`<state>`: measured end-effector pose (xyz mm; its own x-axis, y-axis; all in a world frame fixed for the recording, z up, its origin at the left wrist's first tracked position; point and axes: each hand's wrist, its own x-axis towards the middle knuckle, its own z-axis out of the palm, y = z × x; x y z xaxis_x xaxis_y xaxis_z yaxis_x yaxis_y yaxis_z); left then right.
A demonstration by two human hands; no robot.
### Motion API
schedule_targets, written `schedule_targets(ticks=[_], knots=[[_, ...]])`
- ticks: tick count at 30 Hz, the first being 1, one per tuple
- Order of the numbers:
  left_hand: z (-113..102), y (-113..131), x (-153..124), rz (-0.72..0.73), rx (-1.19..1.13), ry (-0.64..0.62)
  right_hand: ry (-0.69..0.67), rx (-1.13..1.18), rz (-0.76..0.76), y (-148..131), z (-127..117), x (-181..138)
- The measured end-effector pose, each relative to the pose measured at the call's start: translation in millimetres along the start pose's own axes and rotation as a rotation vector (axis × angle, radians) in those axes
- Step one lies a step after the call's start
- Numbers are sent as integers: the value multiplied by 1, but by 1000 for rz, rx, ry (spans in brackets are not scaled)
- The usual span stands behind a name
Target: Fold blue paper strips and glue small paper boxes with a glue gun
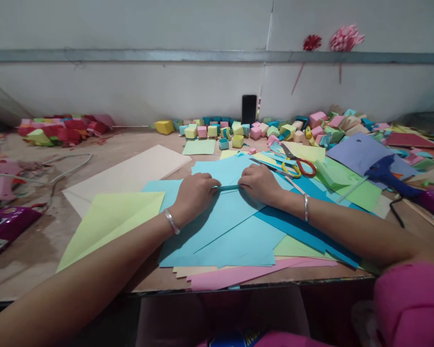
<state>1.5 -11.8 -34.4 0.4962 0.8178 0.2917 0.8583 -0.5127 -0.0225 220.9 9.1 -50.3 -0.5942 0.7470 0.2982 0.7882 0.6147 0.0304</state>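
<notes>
A narrow blue paper strip [228,187] stretches between my two hands, just over the light blue sheets. My left hand [198,195] pinches its left end, thumb toward the middle. The other end sits in the closed fingers of my right hand [260,184]. Beneath both hands lie stacked light blue paper sheets [217,241]. Beside my right hand are red-handled scissors [305,167] and a second pair with yellow handles [291,168], lying on the papers. Darker blue paper [311,236] lies under my right forearm.
Small folded paper boxes [212,131] line the wall, with a black phone [249,109] upright behind them. A blue glue gun [390,176] is at the right. A purple power strip [10,231] and cable lie left. Yellow-green paper [112,221] lies beside my left forearm.
</notes>
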Motion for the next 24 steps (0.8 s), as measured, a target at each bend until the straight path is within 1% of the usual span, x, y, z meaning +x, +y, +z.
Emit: schedule_targets(ticks=[4,7,8,11,14,16,21,24], knots=[[-17,21,10,125,280,-226,15,-157,-98,-4,-1,-3],[-24,38,10,209,337,-319,-6,-238,-167,-8,-3,-8],[-23,41,8,218,343,-330,-18,-258,-177,-10,-4,-9],[-17,44,2,195,349,-283,-63,-313,-185,-13,-8,-13],[-7,38,-2,155,325,-191,-95,-360,-185,-13,-10,-12],[-3,33,-2,146,291,-153,-94,-375,-190,-11,-10,-11],[1,27,2,131,246,-128,-77,-372,-201,-8,-8,-9],[3,26,3,172,248,-115,-83,-350,-200,-8,-10,-10]])
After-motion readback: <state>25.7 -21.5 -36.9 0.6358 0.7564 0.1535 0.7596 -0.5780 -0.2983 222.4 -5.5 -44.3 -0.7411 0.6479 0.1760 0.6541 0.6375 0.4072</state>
